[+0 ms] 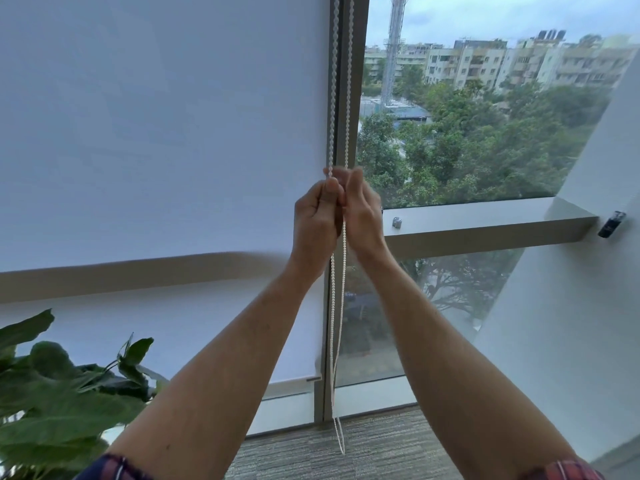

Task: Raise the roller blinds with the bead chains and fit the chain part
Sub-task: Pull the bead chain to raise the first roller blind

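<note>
A white roller blind (pixel 166 133) covers the left window down to its bottom bar (pixel 298 381) near the floor. Beside its right edge, a white bead chain (pixel 334 81) hangs in two strands along the window frame (pixel 356 81). My left hand (pixel 315 223) is closed around one strand at mid-height. My right hand (pixel 363 213) is pressed against it, closed on the other strand. Below the hands the chain loop (pixel 337 341) hangs slack and ends just above the carpet. The right window has no blind in view.
A leafy green plant (pixel 52 393) stands at the lower left. A ledge (pixel 485 223) crosses the right window, with a small metal fitting (pixel 397 222) on it. A dark bracket (pixel 611 224) sticks out of the white wall (pixel 571 306) on the right. Grey carpet (pixel 363 452) lies below.
</note>
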Motion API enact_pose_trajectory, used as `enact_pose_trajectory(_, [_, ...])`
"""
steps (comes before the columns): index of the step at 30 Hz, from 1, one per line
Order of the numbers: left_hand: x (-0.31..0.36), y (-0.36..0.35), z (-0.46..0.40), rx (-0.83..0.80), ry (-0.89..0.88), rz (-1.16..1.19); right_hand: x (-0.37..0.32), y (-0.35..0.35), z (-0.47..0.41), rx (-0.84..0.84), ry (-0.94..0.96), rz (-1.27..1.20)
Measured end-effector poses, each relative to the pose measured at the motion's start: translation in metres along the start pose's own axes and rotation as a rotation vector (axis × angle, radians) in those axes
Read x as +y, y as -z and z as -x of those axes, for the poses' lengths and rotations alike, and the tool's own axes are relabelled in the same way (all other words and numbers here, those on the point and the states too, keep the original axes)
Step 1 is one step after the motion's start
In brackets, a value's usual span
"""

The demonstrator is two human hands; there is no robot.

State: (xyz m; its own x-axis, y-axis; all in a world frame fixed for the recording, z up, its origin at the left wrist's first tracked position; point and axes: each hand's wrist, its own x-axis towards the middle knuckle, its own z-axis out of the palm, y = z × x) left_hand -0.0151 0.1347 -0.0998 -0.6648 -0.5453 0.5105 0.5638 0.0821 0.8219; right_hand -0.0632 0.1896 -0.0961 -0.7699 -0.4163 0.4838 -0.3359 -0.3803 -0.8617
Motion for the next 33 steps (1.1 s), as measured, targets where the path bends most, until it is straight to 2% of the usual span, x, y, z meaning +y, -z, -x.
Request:
enact_pose_trajectory(6, [-0.027, 0.017, 0.029, -0.006, 0.116, -0.096, -0.051, -0.024, -0.033, -0.08, 0.157, -0.075])
enact_pose_trajectory(10, [-0.036, 0.026, 0.038, -0.025, 0.154, -0.134, -0.043, -0.035, -0.029, -0.049, 0.108, -0.125])
enact_pose_trajectory(13, [-0.039, 0.027, 0.041, -0.069, 0.178, -0.115, -0.033, -0.034, -0.022, -0.037, 0.175, -0.083])
enact_pose_trajectory(19, [-0.042, 0.038, 0.027, -0.229, 0.148, -0.135, -0.028, -0.026, -0.016, 0.023, 0.211, -0.036])
enact_pose_trajectory(21, [-0.032, 0.038, 0.015, -0.183, 0.141, -0.073, -0.027, -0.024, -0.015, 0.041, 0.222, 0.002])
enact_pose_trajectory(25, [0.016, 0.024, -0.02, -0.08, -0.018, 0.088, -0.01, -0.021, -0.003, 0.049, 0.23, 0.153])
enact_pose_trajectory(29, [0.056, 0.006, -0.043, -0.114, -0.096, 0.117, 0.033, -0.015, 0.025, 0.024, 0.144, 0.238])
enact_pose_trajectory(33, [0.047, -0.008, -0.036, -0.117, -0.068, 0.107, 0.058, -0.005, 0.044, 0.009, 0.063, 0.274])
